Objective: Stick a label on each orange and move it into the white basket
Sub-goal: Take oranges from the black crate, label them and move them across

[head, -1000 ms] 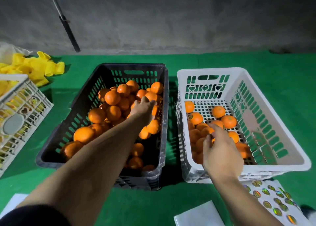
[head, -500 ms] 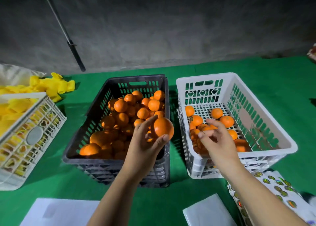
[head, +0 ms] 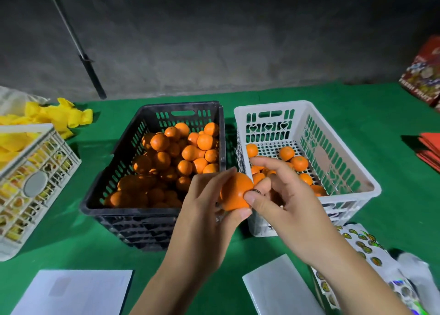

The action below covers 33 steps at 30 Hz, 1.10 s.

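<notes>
Head cam: left hand (head: 202, 210) grips an orange (head: 234, 191) over the gap between the black crate (head: 152, 210) and the white basket (head: 352, 172). Right hand (head: 283, 195) pinches at the orange's right side, and there's a small dark thing at its fingertips I can't make out. Sticker sheet (head: 364, 245) at the front right edge of the green table (head: 392, 129) is cut off. Left white crate (head: 35, 183) with yellow stuff is cropped too. Bare grey wall (head: 214, 41) behind.
</notes>
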Each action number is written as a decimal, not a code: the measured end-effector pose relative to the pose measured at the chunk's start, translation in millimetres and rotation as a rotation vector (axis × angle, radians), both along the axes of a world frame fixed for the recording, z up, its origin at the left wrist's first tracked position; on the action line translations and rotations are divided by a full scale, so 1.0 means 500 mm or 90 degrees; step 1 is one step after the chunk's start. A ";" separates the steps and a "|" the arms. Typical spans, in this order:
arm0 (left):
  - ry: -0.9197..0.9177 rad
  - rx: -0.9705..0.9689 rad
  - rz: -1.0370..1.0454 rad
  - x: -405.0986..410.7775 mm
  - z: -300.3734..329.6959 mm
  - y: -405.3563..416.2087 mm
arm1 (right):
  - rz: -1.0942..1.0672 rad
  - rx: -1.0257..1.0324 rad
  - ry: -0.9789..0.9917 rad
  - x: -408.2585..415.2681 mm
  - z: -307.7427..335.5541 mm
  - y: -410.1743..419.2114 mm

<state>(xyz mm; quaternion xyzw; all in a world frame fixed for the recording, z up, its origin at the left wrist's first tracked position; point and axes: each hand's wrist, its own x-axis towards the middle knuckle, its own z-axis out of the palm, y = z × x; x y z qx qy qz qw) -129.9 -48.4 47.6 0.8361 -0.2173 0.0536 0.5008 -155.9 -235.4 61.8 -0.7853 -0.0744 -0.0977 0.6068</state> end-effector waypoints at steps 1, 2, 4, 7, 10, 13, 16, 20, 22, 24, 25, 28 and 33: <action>-0.015 0.001 0.002 -0.006 0.004 0.000 | -0.006 -0.039 -0.002 -0.005 0.005 0.001; -0.025 0.000 0.002 -0.010 0.007 0.001 | -0.018 -0.079 -0.004 -0.008 0.010 0.001; -0.020 -0.023 0.008 -0.016 0.012 0.001 | -0.063 -0.196 -0.004 -0.011 0.015 -0.004; 0.029 -0.091 -0.003 -0.022 0.021 0.003 | -0.112 -0.286 0.047 -0.010 0.019 -0.014; 0.060 -0.120 -0.036 -0.023 0.020 0.007 | -0.041 -0.033 0.163 -0.007 0.024 -0.014; 0.125 -0.175 -0.091 -0.030 0.014 0.000 | 0.122 0.245 0.262 -0.007 0.019 -0.001; 0.152 -0.203 -0.115 -0.035 0.007 -0.014 | 0.181 0.429 0.267 -0.012 0.011 0.019; 0.148 -0.162 -0.093 -0.026 0.001 -0.013 | 0.100 0.414 0.277 -0.010 0.003 0.037; 0.149 -0.163 -0.094 -0.025 -0.002 -0.012 | 0.080 0.420 0.273 -0.008 0.001 0.039; 0.153 -0.186 -0.098 -0.027 -0.005 -0.014 | 0.067 0.426 0.266 -0.008 -0.002 0.042; 0.156 -0.197 -0.102 -0.027 -0.007 -0.016 | 0.057 0.427 0.263 -0.008 -0.004 0.045; 0.167 -0.204 -0.110 -0.024 -0.018 -0.018 | 0.025 0.426 0.256 -0.007 -0.013 0.056; 0.149 -0.175 -0.110 -0.015 -0.035 -0.023 | 0.010 0.405 0.231 0.002 -0.028 0.051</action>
